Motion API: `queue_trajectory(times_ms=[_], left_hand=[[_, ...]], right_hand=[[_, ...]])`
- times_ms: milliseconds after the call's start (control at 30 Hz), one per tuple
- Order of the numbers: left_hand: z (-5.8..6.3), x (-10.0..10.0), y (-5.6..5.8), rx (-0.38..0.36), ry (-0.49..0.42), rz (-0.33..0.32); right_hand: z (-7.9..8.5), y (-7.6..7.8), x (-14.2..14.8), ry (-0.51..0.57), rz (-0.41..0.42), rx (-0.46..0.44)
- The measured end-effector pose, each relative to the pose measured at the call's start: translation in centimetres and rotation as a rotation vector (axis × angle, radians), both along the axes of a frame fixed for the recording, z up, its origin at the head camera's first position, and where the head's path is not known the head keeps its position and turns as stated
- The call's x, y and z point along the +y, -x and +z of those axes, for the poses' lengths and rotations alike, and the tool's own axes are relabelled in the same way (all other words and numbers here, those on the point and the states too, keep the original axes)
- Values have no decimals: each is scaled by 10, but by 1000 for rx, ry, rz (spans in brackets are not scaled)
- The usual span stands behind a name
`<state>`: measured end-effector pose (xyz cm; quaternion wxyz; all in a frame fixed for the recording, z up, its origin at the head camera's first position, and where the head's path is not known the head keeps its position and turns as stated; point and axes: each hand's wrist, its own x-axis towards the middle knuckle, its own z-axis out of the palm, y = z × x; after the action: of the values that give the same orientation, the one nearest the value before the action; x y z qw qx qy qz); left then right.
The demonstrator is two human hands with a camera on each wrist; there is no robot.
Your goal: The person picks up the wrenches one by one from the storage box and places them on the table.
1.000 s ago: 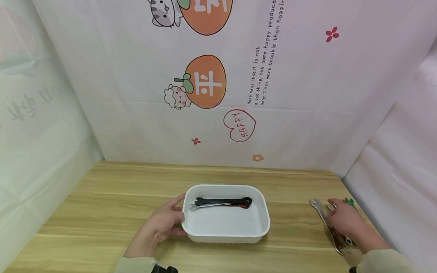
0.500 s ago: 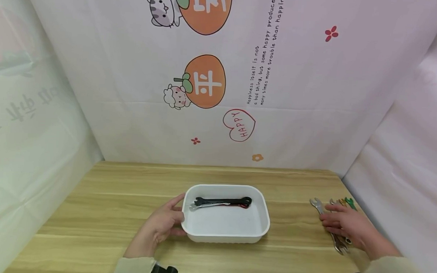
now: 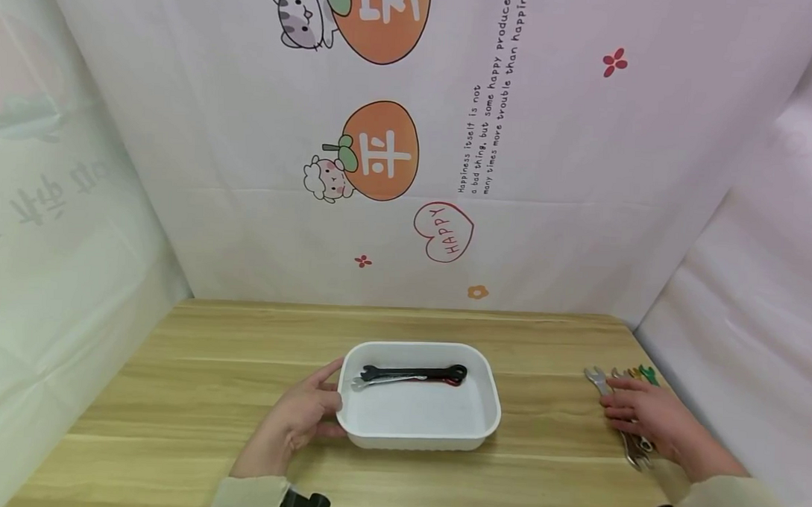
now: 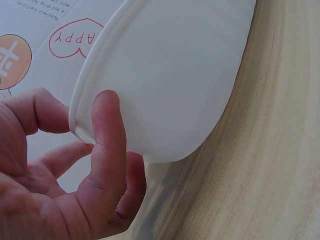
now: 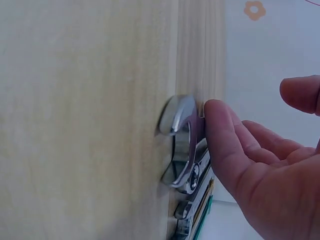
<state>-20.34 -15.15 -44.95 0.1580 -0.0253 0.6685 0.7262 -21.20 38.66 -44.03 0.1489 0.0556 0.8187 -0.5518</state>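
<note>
The left hand (image 3: pixel 304 415) holds the left end of a white plastic tray (image 3: pixel 421 435), its fingers spread along the outside of the wall and rim. Inside the tray lie a black combination wrench (image 3: pixel 411 374), a silver wrench (image 3: pixel 369 382) and a red-ended one partly hidden beneath the black. At the right, the right hand (image 3: pixel 651 420) lays straight fingers over a large silver wrench (image 3: pixel 596 376), thumb apart from it in the right wrist view. Several more wrenches sit under and behind this hand, including a green one (image 3: pixel 648 374); their middles are hidden.
The wood-grain table (image 3: pixel 241 352) runs back to a white printed cloth (image 3: pixel 547 251). More white cloth (image 3: pixel 767 296) hangs close beside the wrenches on the right. Both wrists wear black-mounted cameras.
The right hand has drawn back from over the farther wrenches and now lies on the large silver wrench, which has shifted slightly right towards the others. Left hand and tray stay put.
</note>
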Motion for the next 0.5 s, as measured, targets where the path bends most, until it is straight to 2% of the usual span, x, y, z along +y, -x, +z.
queue_trajectory(times_ms=[167, 267, 367, 500], left_hand=[[1, 0, -1, 1, 6, -2], [1, 0, -1, -3, 7, -1], [1, 0, 0, -4, 11, 3], [1, 0, 1, -6, 11, 4]], right_hand=[[2, 0, -3, 9, -32, 50], [7, 2, -12, 73, -24, 117], [18, 5, -32, 208, 51, 196], [33, 13, -75, 355, 234, 320]])
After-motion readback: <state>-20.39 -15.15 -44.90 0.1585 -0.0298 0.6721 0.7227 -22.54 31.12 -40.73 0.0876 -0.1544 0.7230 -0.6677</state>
